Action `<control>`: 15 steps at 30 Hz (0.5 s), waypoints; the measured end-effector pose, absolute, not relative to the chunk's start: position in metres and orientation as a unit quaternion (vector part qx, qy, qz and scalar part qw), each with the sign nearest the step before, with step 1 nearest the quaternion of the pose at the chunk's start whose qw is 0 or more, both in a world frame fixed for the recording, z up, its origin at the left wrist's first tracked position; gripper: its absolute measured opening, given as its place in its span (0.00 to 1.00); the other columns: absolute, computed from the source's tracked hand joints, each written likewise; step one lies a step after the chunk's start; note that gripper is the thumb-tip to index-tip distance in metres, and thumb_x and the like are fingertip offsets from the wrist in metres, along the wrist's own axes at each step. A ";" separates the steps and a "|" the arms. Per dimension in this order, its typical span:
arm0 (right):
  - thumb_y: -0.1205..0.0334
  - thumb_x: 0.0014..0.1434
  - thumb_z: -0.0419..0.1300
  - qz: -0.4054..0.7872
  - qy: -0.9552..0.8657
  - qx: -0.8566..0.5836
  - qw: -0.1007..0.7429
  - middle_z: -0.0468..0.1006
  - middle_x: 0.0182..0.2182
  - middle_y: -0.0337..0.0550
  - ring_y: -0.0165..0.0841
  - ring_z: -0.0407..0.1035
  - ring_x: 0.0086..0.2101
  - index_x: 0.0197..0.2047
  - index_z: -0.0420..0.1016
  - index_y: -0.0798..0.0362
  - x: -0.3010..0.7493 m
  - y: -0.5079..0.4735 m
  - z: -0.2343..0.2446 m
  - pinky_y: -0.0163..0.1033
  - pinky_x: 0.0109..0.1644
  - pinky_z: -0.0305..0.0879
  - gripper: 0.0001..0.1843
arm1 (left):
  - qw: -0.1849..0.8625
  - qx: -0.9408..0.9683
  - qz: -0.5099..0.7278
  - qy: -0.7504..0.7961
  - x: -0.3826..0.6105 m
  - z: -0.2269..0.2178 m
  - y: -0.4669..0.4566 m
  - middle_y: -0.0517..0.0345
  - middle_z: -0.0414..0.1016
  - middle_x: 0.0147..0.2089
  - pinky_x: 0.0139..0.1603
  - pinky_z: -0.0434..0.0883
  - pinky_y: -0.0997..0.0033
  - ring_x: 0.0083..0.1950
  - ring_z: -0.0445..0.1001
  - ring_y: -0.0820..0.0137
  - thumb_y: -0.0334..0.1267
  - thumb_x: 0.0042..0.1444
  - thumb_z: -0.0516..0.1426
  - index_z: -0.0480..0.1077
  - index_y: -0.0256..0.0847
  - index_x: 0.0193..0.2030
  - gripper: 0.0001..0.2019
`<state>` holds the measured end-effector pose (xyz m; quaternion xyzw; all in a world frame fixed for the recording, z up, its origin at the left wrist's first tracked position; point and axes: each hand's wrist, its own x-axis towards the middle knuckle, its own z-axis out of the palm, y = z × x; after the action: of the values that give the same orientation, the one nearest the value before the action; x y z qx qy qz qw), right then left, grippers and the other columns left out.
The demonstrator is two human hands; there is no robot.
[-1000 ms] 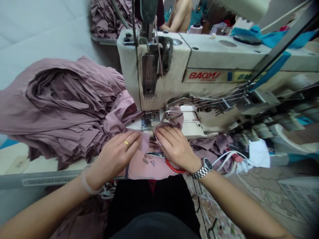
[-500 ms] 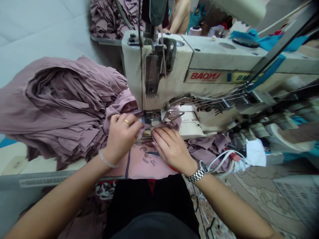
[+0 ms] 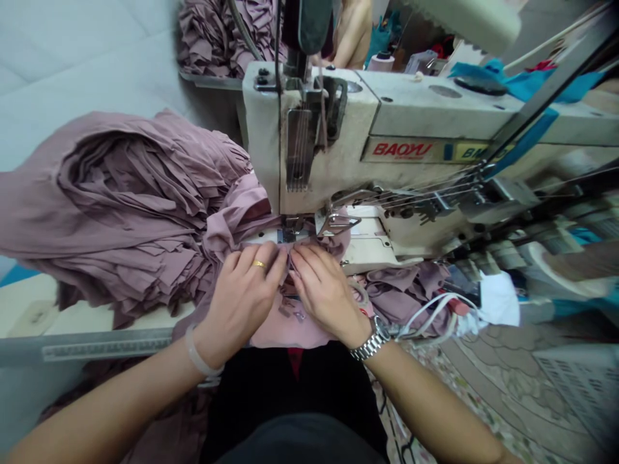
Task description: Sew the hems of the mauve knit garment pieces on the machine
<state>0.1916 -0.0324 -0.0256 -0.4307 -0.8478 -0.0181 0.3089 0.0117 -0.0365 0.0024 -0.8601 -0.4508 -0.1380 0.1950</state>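
Both the left hand and the right hand are pinching mauve fabric in a closed grip, nearly meeting just in front of the sewing machine, while a fabric pile is lying leftward on the worktop.

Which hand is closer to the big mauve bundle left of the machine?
Left. The left hand is just right of the mauve bundle; the right hand is farther right, beyond the left one.
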 end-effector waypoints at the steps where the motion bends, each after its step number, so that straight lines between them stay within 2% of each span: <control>1: 0.65 0.67 0.51 -0.026 -0.850 -0.432 0.300 0.71 0.57 0.57 0.44 0.63 0.57 0.60 0.67 0.63 0.192 -0.033 -0.026 0.53 0.61 0.64 0.20 | 0.192 -0.863 -0.147 -0.444 0.013 0.001 -0.035 0.42 0.71 0.56 0.45 0.68 0.58 0.51 0.70 0.57 0.28 0.62 0.51 0.70 0.33 0.57 0.18; 4: 0.65 0.67 0.51 -0.029 -0.849 -0.435 0.298 0.72 0.56 0.56 0.44 0.63 0.57 0.60 0.67 0.62 0.195 -0.032 -0.026 0.53 0.60 0.65 0.20 | 0.178 -0.871 -0.156 -0.430 0.014 -0.002 -0.034 0.43 0.72 0.56 0.47 0.68 0.61 0.51 0.70 0.59 0.27 0.62 0.50 0.69 0.30 0.58 0.18; 15: 0.64 0.68 0.51 -0.088 -0.865 -0.422 0.257 0.71 0.56 0.56 0.46 0.63 0.56 0.57 0.70 0.65 0.194 -0.031 -0.019 0.50 0.57 0.65 0.19 | 0.165 -0.875 -0.159 -0.427 0.013 -0.006 -0.032 0.42 0.70 0.59 0.50 0.67 0.59 0.55 0.70 0.58 0.28 0.62 0.51 0.66 0.30 0.61 0.20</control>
<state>0.1945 -0.0310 -0.0185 -0.4221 -0.8650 -0.0884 0.2565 0.0125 -0.0323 -0.0064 -0.8746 -0.4272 -0.1591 0.1650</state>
